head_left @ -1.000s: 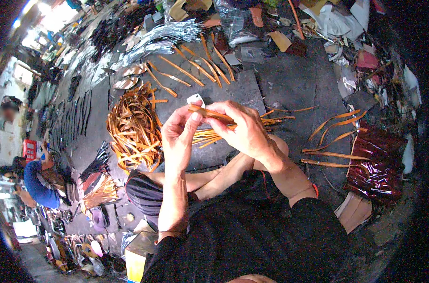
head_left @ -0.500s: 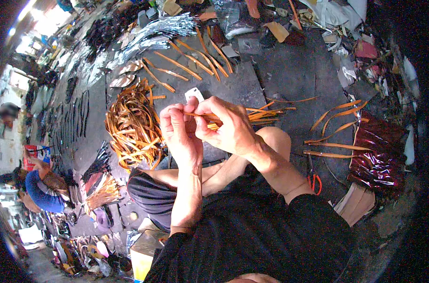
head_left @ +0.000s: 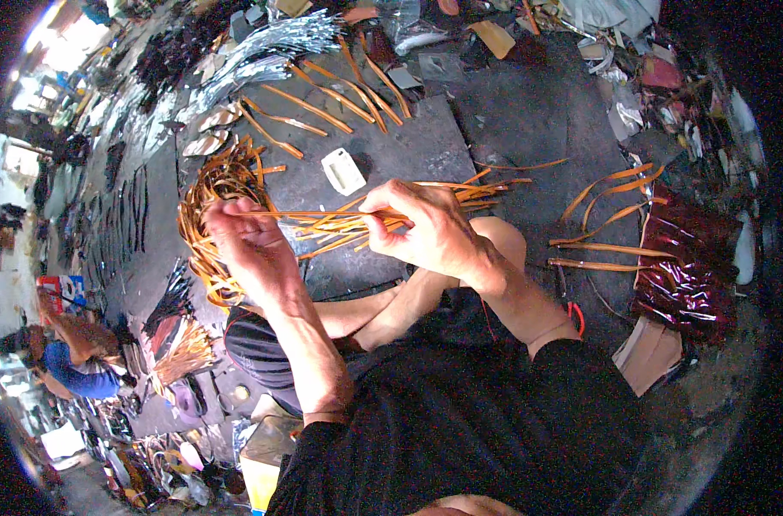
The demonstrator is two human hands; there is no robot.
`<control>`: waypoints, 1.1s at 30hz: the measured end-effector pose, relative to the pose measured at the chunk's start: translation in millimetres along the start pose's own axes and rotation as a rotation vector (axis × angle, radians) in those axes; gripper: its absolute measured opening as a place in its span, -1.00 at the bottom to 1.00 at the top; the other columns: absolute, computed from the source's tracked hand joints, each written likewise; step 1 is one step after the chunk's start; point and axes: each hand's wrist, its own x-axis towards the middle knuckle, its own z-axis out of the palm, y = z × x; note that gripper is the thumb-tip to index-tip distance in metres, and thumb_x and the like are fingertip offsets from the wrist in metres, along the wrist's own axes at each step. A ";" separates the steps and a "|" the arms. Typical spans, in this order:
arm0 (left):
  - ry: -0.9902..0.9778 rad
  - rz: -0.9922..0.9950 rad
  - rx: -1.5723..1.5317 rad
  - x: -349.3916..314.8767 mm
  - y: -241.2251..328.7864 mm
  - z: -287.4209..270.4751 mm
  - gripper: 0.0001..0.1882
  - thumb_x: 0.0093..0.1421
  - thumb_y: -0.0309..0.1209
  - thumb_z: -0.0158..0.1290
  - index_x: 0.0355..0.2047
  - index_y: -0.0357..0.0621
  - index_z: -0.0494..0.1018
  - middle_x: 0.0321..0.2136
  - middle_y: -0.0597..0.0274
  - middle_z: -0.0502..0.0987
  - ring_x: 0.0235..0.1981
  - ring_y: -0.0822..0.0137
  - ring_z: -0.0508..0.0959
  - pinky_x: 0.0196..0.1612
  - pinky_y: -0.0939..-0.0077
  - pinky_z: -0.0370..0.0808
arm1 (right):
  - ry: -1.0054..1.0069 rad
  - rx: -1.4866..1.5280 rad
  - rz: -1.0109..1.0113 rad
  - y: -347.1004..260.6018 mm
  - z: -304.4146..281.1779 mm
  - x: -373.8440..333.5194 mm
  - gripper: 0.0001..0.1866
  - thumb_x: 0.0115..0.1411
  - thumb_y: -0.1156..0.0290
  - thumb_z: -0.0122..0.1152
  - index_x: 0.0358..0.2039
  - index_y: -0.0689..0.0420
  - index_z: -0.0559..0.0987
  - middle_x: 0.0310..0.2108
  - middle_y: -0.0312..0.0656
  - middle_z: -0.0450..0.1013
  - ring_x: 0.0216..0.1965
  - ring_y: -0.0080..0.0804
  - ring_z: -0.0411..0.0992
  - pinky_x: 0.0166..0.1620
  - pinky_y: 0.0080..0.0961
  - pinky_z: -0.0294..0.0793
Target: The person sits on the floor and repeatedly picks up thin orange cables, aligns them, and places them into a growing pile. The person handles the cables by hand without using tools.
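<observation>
A thin tan-orange leather-like strip [head_left: 318, 214] runs taut, nearly level, between my two hands. My right hand [head_left: 424, 230] pinches it between thumb and forefinger. At the strip's other end, my left hand [head_left: 255, 254] has its thumb and fingers closed on it, slightly blurred, in front of a tangled heap of tan strips [head_left: 204, 198]. Below and beyond my right hand lies a loose bunch of similar strips [head_left: 486, 193], partly hidden by it. A small white plastic case [head_left: 343, 172] rests on the dark floor board beyond my hands.
Several tan strips [head_left: 310, 109] lie spaced out on the far board [head_left: 430, 138]. More strips rest against a shiny dark-red sheet [head_left: 688, 267] at right. Red-handled tool [head_left: 576, 318] lies by my right arm. Silvery strips [head_left: 275, 52] lie far off; another person [head_left: 77, 357] sits at left.
My left hand has moved left, away from my right hand, and the strip now stretches between them. The white case, partly covered before, shows fully.
</observation>
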 end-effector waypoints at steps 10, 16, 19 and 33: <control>-0.175 -0.137 -0.240 42.3 40.6 -49.9 -0.78 0.30 -0.31 0.06 -0.16 -0.19 0.52 -0.26 0.19 0.61 -0.21 0.37 0.60 -0.11 0.48 0.61 | -0.013 0.022 0.020 5.9 -12.1 -15.7 -0.78 -0.01 0.60 0.31 -0.32 0.14 0.52 -0.41 -0.20 0.53 -0.40 -0.28 0.56 -0.35 -0.43 0.55; 0.049 0.026 -0.086 57.5 63.3 -58.9 -0.80 0.27 -0.28 0.09 -0.23 -0.15 0.53 -0.27 0.17 0.61 -0.33 0.43 0.62 -0.29 0.64 0.61 | -0.016 0.003 0.086 9.4 -25.4 -27.3 -0.79 0.00 0.60 0.31 -0.32 0.13 0.53 -0.41 -0.20 0.52 -0.40 -0.34 0.57 -0.35 -0.46 0.55; -0.023 -0.033 -0.134 60.5 75.3 -67.5 -0.79 0.26 -0.28 0.09 -0.24 -0.15 0.53 -0.29 0.18 0.62 -0.31 0.46 0.62 -0.31 0.66 0.61 | -0.017 0.018 0.152 15.2 -31.0 -34.0 -0.78 -0.01 0.61 0.33 -0.32 0.13 0.53 -0.40 -0.23 0.54 -0.38 -0.39 0.58 -0.33 -0.50 0.57; -0.024 -0.054 -0.116 95.6 100.8 -123.9 -0.78 0.21 -0.32 0.15 -0.29 -0.24 0.52 -0.30 0.16 0.62 -0.26 0.34 0.62 -0.23 0.51 0.63 | -0.089 -0.026 0.248 8.1 -54.0 -45.2 -0.81 0.04 0.55 0.36 -0.32 0.13 0.54 -0.36 -0.23 0.56 -0.35 -0.42 0.58 -0.36 -0.50 0.59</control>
